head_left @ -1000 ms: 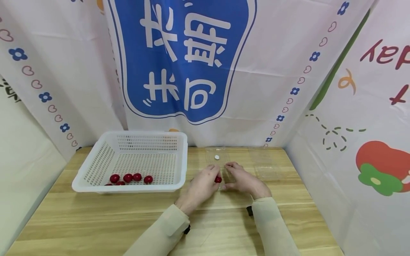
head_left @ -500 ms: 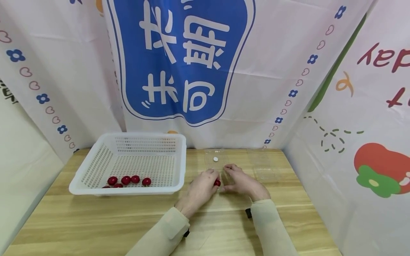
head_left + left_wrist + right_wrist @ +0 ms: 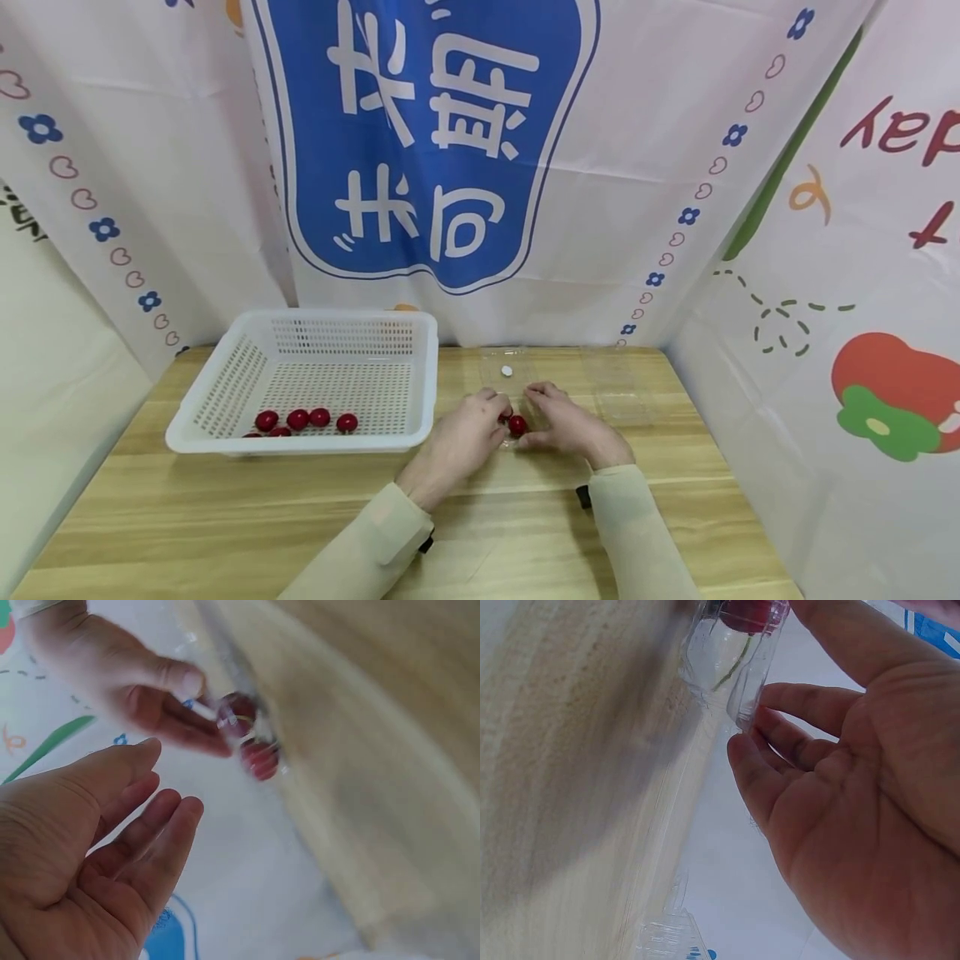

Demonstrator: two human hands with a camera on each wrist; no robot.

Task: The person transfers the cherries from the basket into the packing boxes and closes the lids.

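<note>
Two red cherries lie in a clear plastic box; one cherry shows brightly between the hands in the head view. A green stem shows through the plastic in the right wrist view. My right hand holds the box's right side, thumb at the near corner and fingertips along the wall. My left hand is close by on the box's left, and the left wrist view shows its fingers loosely bent with nothing between them. The opened lid with a white round spot lies behind.
At the left stands a white perforated basket with several cherries along its near side. Another clear plastic box lies open at the right. A printed cloth hangs behind the wooden table.
My left hand has let go of a cherry and drawn slightly left, so more of that cherry shows between the hands. The right hand has stayed at the box.
</note>
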